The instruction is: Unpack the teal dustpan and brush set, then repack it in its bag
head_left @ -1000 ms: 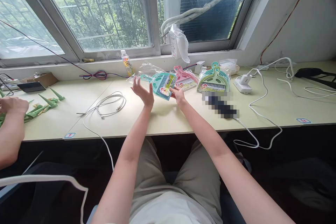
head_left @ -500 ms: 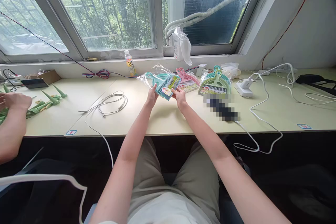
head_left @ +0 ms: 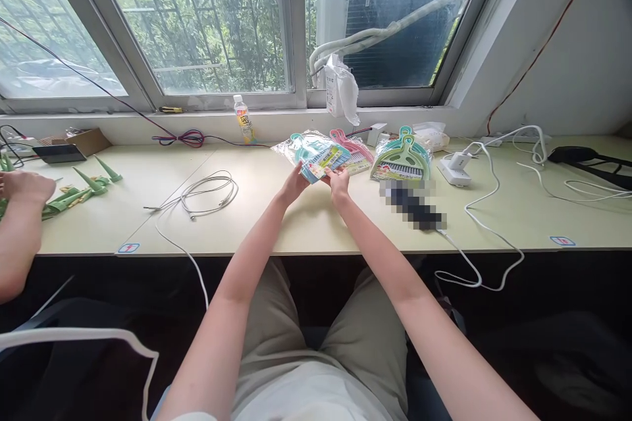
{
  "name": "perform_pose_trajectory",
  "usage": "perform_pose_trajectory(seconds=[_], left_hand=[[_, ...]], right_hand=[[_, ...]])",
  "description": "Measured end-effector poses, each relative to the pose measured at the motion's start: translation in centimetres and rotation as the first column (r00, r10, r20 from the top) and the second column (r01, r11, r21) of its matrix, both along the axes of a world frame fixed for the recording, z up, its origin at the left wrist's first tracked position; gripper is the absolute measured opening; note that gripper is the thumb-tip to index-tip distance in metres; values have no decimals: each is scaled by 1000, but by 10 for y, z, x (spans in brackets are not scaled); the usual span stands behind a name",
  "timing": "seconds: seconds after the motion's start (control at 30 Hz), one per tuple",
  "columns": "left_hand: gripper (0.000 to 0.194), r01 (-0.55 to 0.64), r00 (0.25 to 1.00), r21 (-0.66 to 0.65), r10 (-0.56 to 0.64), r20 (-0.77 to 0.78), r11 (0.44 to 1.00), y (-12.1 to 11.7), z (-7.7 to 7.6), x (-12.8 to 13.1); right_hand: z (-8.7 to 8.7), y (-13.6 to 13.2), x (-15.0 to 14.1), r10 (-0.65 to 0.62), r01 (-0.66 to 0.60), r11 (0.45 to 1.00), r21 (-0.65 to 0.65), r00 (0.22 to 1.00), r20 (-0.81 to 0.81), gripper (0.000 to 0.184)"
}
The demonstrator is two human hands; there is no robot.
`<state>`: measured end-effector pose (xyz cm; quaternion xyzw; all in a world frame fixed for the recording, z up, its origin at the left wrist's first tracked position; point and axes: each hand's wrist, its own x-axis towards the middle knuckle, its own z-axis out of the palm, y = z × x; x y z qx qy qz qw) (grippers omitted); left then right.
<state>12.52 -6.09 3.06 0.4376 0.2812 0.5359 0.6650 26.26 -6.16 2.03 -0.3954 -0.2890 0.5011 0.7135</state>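
The teal pack (head_left: pixel 316 156) is held above the surface (head_left: pixel 306 223), just in front of the pink pack (head_left: pixel 356 150). It is pinched at its near edge by the left hand (head_left: pixel 292 185) and the right hand (head_left: pixel 338 183). A second ago the left hand was spread and free; now both are closed on it, so the pack is lifted and controlled. A green pack (head_left: pixel 402 159) lies to the right.
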Motion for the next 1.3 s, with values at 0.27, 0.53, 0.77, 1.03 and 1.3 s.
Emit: perform_pose_trajectory(seconds=[0.27,0.53,0.77,1.03,1.3], left_hand=[[62,-84,990,172,102,-101,982,0,-4,-8],[70,-271,945,175,296,-141,947,-3,-10,0],[80,-211,954,186,244,-175,960,-9,-5,5],[79,-188,944,197,232,-236,962,-9,-7,3],[78,205,900,52,-168,-401,977,-9,-13,2]], right_hand=[[0,-5,-6,21,-21,1000,2,998,56,37],[7,-14,-11,5,-6,1000,10,999,42,60],[14,-5,5,-30,27,999,-31,996,-81,49],[4,8,19,59,-62,991,-117,998,-24,33],[-5,17,25,-215,226,968,-108,971,108,48]])
